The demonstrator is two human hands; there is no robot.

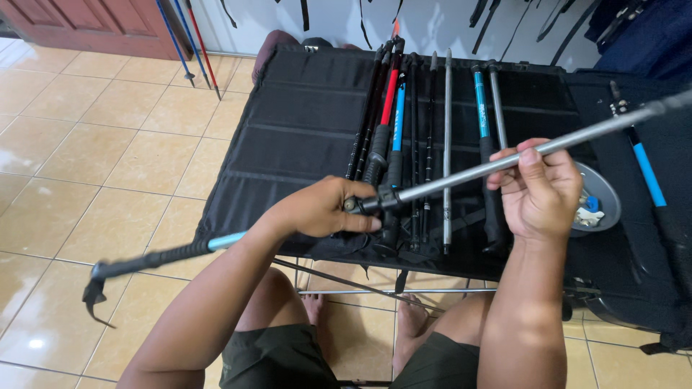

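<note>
Both hands' fingers (358,204) wrap the trekking pole (461,173) crossing them.

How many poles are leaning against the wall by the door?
3: two blue poles and one red pole stand side by side, tips on the tiled floor, left of the black cot. Their tops are cut off, and more may be out of frame.

Bright even light, floor glare, sharp

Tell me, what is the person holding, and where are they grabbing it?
A trekking pole. The left hand grips its black locking collar, and the right hand holds the grey shaft further along.
</note>
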